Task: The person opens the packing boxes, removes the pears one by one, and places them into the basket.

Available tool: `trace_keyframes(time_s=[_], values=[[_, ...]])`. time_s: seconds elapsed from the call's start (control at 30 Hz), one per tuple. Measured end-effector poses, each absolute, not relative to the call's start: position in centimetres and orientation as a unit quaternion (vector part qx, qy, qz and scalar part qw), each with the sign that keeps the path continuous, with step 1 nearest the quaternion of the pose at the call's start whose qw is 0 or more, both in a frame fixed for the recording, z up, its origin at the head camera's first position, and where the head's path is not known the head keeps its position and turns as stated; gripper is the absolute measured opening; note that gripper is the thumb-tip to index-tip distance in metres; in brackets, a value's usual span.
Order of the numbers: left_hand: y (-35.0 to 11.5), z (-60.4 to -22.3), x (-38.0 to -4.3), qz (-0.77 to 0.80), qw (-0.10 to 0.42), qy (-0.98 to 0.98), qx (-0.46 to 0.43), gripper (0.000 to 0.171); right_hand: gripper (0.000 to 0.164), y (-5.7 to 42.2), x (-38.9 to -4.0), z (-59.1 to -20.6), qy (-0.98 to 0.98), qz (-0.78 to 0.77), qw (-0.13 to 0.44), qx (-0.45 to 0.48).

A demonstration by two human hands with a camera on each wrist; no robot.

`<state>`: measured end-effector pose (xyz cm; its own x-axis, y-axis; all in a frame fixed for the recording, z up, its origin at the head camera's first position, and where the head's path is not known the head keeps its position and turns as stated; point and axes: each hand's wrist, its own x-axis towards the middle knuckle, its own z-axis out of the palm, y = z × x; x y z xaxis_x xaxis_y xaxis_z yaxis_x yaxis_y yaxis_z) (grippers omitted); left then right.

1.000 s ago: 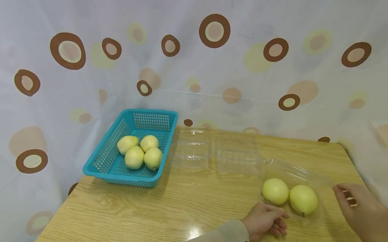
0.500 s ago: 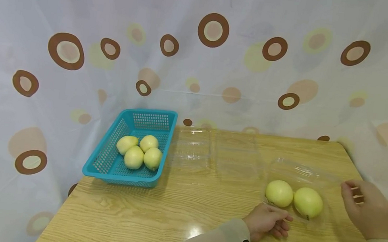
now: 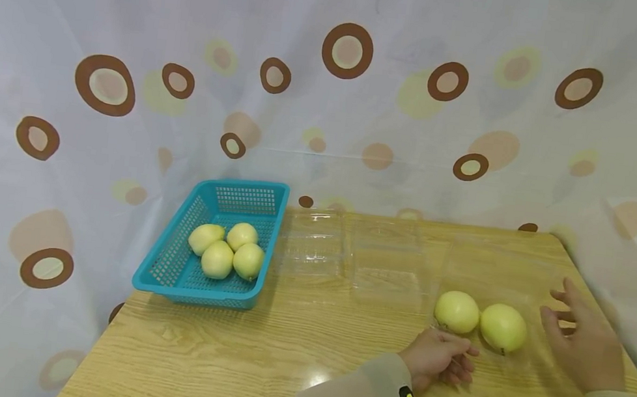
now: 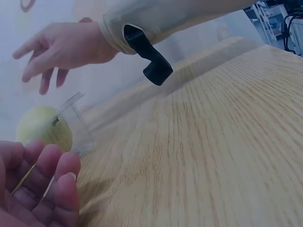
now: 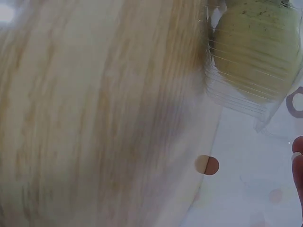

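Two pale yellow-green pears, a left one [image 3: 457, 312] and a right one [image 3: 503, 327], sit side by side in a clear plastic clamshell box [image 4: 81, 130] at the table's right. Its transparent lid [image 3: 500, 265] leans up behind them, faint against the wood. My left hand [image 3: 438, 357] lies at the box's front edge, fingers loosely bent and touching it. My right hand [image 3: 588, 344] hovers just right of the box with fingers spread, holding nothing. In the right wrist view, a pear [image 5: 258, 52] shows through the ribbed plastic wall, and only fingertips [image 5: 298, 165] appear.
A blue plastic basket [image 3: 150, 281] with several pears [image 3: 217, 260] stands at the left. Two more clear clamshell boxes, one left [image 3: 313, 244] and one right [image 3: 387, 265], lie open at the back. A spotted curtain [image 3: 363, 118] hangs behind the wooden table [image 3: 253, 361].
The box slid slightly right, then slightly back. My right hand let go of the lid's right side and moved a little left, fingers spreading. The lid tipped farther back. My left hand barely shifted.
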<state>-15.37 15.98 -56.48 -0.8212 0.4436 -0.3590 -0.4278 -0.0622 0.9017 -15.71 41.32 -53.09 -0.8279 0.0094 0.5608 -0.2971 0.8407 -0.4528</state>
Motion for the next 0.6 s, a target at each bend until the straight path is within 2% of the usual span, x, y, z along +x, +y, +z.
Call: trace_keyframes(time_s=[0.33, 0.53, 0.6], values=[[16.3, -56.1, -15.6, 0.727, 0.283, 0.626, -0.005, 0.020, 0.062, 40.5, -16.1, -54.3, -0.919, 0.293, 0.252, 0.083], [16.3, -56.1, -15.6, 0.738, 0.276, 0.616, -0.013, 0.021, 0.055, 40.2, -16.3, -54.8, -0.924, 0.325, 0.203, 0.008], [16.2, -56.1, -15.7, 0.741, 0.276, 0.612, -0.013, 0.021, 0.056, 40.2, -16.2, -54.8, -0.923, 0.345, 0.169, -0.032]])
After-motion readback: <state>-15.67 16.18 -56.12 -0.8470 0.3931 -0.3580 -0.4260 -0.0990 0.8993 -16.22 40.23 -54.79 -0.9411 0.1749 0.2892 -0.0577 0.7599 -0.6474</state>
